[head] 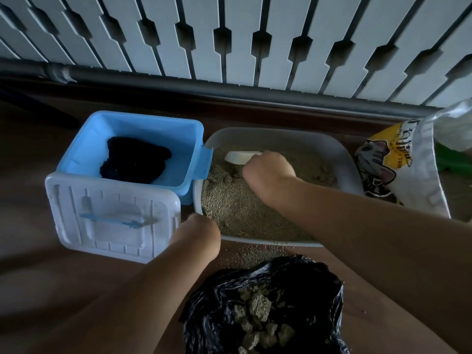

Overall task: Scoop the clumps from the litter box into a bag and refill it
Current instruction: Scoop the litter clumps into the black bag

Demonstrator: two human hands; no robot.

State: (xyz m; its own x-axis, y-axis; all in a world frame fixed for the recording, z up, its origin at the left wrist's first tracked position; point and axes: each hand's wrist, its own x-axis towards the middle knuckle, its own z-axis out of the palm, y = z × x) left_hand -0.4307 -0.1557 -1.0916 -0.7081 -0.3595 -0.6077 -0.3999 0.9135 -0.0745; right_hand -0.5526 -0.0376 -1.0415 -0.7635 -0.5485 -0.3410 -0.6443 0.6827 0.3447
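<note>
Gripping a white scoop (242,157) over the litter, the right hand (268,169) works inside the tray (342,159); the left hand (201,226), apparently fisted, rests at its near rim. Bag (301,277) of clumps (258,307) lies nearer.

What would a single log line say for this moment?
right hand: holds scoop in litter box | left hand: at box rim | bag: holds clumps
</note>
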